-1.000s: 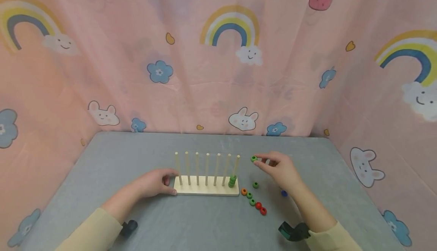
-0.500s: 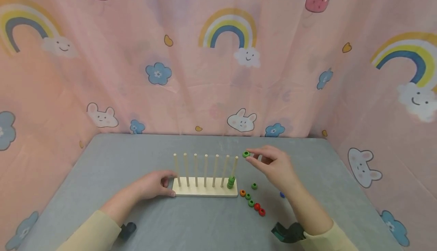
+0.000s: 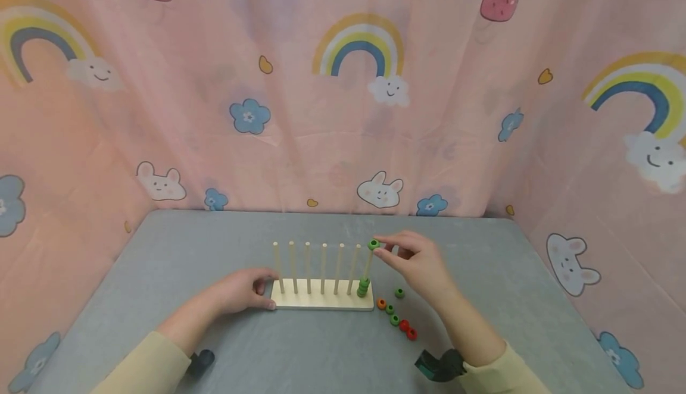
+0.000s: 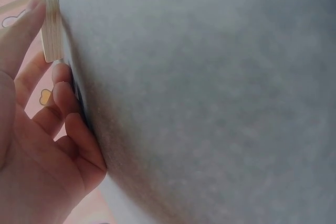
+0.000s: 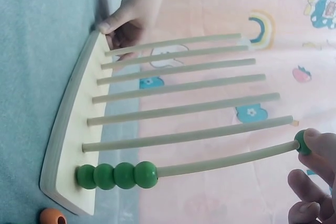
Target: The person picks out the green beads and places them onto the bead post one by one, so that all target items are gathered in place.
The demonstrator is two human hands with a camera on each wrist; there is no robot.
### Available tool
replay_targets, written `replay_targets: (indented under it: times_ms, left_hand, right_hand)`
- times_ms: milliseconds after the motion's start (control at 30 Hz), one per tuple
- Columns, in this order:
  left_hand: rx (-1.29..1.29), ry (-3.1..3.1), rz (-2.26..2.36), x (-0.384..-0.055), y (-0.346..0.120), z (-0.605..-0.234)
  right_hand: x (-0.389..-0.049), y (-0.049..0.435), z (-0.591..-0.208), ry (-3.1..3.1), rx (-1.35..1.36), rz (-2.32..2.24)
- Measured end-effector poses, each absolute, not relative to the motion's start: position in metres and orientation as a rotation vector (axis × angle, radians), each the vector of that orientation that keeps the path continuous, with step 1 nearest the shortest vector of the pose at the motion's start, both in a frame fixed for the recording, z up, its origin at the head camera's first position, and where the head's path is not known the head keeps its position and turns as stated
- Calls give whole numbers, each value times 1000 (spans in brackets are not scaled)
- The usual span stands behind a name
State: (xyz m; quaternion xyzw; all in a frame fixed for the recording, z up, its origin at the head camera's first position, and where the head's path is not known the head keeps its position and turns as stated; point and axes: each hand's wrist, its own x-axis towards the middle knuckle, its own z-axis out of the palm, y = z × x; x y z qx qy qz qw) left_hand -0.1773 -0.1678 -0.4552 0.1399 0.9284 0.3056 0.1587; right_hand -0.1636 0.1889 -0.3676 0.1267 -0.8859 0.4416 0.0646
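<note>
A pale wooden peg stand [image 3: 316, 302] stands on the table with a row of several upright pegs. My left hand [image 3: 240, 290] grips the stand's left end, thumb at the front edge and fingers behind it; the left wrist view shows the wooden end [image 4: 50, 24] between them. Between thumb and fingertips my right hand [image 3: 420, 260] pinches a green bead [image 3: 373, 244] at the tip of the rightmost peg. In the right wrist view that bead [image 5: 301, 142] meets the peg's end. Several green beads [image 5: 125, 176] are stacked at the foot of the same peg; the other pegs are bare.
Right of the stand lie loose beads: an orange bead [image 3: 381, 303], a few green beads [image 3: 399, 293] and two red beads [image 3: 411, 334]. The grey table [image 3: 300, 352] meets a pink patterned curtain [image 3: 343, 144] at its back edge.
My right hand has carried the green bead leftward to the rightmost peg's tip. A blue bead seen earlier is now out of sight near the right forearm. My left hand keeps its hold.
</note>
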Motion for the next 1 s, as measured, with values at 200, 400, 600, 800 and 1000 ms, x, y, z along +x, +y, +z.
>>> replay_targets:
  times_ms: [200,400,600,800,1000]
  left_hand:
    - [402,2658,869,-176,-167,-452]
    - [400,2652,878,-175,-167,-451]
    - [393,2651,883,-176,-168,-453]
    - [407,2655,879,-177,-169,-456]
    - [391,2651,882,-177,-168,-457]
  right_hand:
    - [-164,187,-368,-2686,385,1320]
    - [-165,187,-370,-2685,396,1303]
    - [-166,188,-377,-2703,409,1297]
    - [-166,188,-389,-2741,408,1296]
    - [-166,187,-409,-2822,359,1279]
